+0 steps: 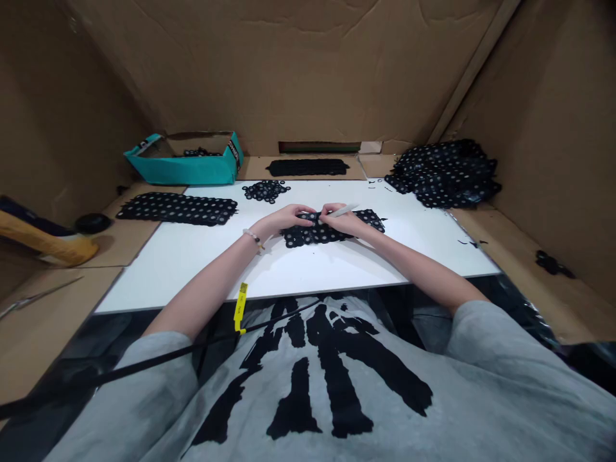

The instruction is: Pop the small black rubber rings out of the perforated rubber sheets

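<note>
A black strip of sheet dotted with rows of round holes [369, 219] lies on the white board, under both of my hands. My left hand [289, 218] is at its left part, with thumb and fingertips curled onto the strip. In my right hand [341, 221] is a slim white pen-shaped tool [345, 210], pinched between the fingers and slanting up to the right. Its tip meets the strip near my left fingertips, too small to make out. Behind my left hand sits a small heap of loose black rings [265, 190].
The white board [192, 276] has cardboard walls around it. A teal box [187, 170] stands back left, above another dotted strip [178, 208]. A black stack [308, 167] lies behind; a large dotted pile [445, 173] is back right. Scissors [43, 295] and a yellow-and-dark object [62, 247] lie left.
</note>
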A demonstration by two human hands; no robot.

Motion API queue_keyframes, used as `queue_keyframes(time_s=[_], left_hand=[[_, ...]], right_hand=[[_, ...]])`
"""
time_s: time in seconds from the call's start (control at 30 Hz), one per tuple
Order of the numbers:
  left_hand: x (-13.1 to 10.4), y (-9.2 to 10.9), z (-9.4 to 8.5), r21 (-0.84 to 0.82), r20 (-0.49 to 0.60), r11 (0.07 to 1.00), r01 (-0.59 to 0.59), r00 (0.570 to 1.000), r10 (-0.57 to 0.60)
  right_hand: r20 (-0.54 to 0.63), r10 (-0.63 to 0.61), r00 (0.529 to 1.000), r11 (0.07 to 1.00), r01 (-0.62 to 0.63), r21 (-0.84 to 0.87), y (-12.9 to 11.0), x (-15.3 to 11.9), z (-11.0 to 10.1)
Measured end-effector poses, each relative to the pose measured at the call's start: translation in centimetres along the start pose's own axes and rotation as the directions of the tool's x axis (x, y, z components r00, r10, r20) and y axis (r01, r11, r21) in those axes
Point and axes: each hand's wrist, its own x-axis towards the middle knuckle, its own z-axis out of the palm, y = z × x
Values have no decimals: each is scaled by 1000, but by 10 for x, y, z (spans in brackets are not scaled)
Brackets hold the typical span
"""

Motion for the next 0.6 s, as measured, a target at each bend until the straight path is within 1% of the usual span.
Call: queue_keyframes(time_s=[0.07,0.13,0.2,0.3,0.37,0.5,0.6], left_hand=[[2,-1,0,72,-28,997,-31,999,33],[2,-2,0,108,-55,993,-46,997,52],[1,-3,2,127,-67,990,-56,996,65],[-2,-3,4,144,-77,988,-63,994,74],[-2,-2,4,162,-76,985,-67,994,80],[0,-1,0,195,-70,978,-70,994,86],[-1,1,-2,176,-64,983,-56,996,68]], right_hand=[[44,78,996,996,-79,37,3,1,-8],[81,148,986,986,-153,65,7,3,-15],[111,166,980,975,-180,131,9,7,-19],[113,152,982,941,-179,286,11,11,-15],[93,146,985,926,-170,339,11,12,-8],[33,85,996,958,-91,272,16,13,6],[-2,56,998,960,-53,273,20,13,9]])
